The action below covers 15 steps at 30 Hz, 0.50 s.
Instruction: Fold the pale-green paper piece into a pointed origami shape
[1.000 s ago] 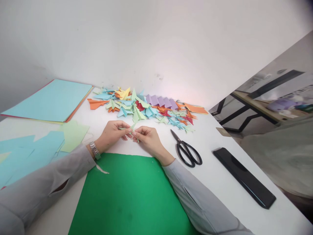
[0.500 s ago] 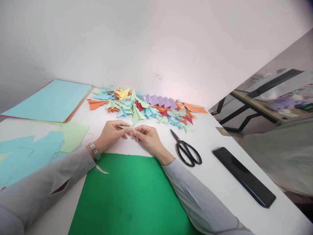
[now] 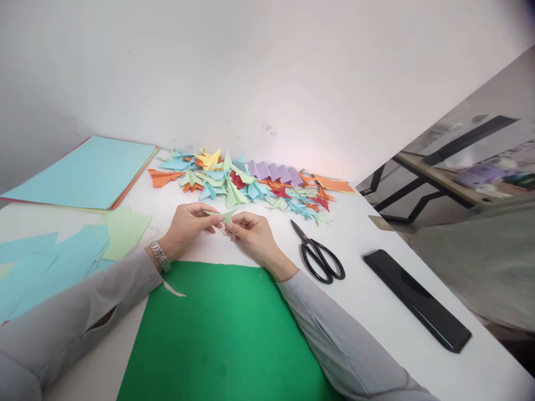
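Between my fingertips is a small piece of folded light green paper (image 3: 228,215), held just above the white table. My left hand (image 3: 190,223) pinches its left side with thumb and fingers. On the other side my right hand (image 3: 249,231) grips it near the lower right. Fingers cover part of the paper, so its full shape is hidden. Behind the hands lies a heap of small folded paper planes (image 3: 234,195) in several colours. A green sheet (image 3: 225,328) lies flat below my wrists, with a thin pale paper scrap (image 3: 174,291) on it.
Black-handled scissors (image 3: 317,253) lie right of my right hand, and a long black case (image 3: 418,301) sits near the table's right edge. Stacked coloured sheets (image 3: 92,170) lie at the back left, with cut blue pieces (image 3: 79,250) in front. A wall (image 3: 251,72) stands behind.
The folded green paper has turned slightly between my fingers, and more of its surface shows. Both hands stay in nearly the same place.
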Tool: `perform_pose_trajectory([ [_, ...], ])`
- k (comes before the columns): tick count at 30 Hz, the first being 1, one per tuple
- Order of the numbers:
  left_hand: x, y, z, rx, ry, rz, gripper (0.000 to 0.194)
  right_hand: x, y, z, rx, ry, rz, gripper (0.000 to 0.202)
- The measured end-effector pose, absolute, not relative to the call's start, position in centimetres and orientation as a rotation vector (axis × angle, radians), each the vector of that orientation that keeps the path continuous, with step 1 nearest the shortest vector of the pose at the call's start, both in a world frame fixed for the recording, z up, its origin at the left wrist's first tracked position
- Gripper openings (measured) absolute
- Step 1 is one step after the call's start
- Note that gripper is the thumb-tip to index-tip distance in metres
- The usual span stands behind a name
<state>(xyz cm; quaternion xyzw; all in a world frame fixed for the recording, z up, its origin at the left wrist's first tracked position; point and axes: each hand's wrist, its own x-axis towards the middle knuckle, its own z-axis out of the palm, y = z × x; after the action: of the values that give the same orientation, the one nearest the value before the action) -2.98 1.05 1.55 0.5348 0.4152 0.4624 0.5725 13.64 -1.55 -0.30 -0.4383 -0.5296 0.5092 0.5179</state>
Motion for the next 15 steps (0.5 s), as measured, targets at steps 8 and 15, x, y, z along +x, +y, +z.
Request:
perform_pose_trajectory([
  [8,-3.08,1.22,1.57,1.184,0.942,1.065,0.024,13.71,-1.63,-0.16,-1.039,-1.294,1.215,0.034],
  [15,-3.01,1.16,1.67,1.105,0.917,1.052,0.031,13.70,-1.51,-0.23,-1.028,-1.247,1.242,0.032],
])
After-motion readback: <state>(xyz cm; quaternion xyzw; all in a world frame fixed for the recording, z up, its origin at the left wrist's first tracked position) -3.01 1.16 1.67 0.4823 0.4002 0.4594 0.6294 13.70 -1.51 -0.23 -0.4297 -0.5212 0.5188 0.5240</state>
